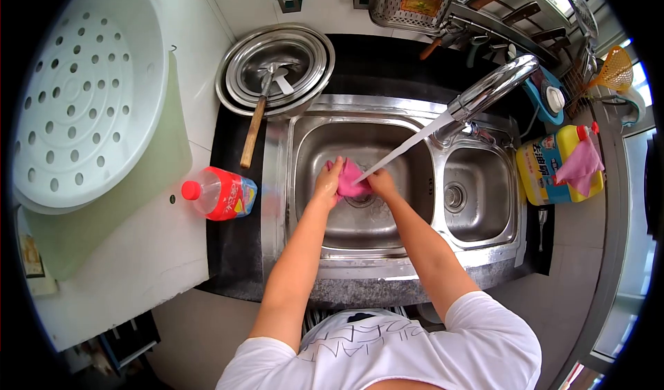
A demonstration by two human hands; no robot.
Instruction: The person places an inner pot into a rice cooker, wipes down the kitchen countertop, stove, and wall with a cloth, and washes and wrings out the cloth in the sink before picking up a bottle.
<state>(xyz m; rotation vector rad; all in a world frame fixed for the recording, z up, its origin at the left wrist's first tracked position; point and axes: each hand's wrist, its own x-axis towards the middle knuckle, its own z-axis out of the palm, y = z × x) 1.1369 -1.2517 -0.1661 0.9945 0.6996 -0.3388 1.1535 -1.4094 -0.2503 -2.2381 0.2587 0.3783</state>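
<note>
A pink cloth (354,177) is bunched between my two hands over the large sink basin (325,141). My left hand (329,180) grips its left side, with the thumb and fingers closed on the fabric. On the other side, my right hand (379,182) holds the right edge, its fingertips partly hidden. Water runs from the chrome faucet (484,96) in a slanted stream and lands on the cloth. The basin's drain lies just below the cloth and is partly covered by it.
Nested steel bowls (232,86) hold a wooden-handled spatula (254,131) at the back left. A red-labelled bottle (225,193) stands left of the sink. Right of the small basin (477,214) is a yellow detergent jug (553,165) with a pink cloth draped on it. Knives (522,13) hang behind.
</note>
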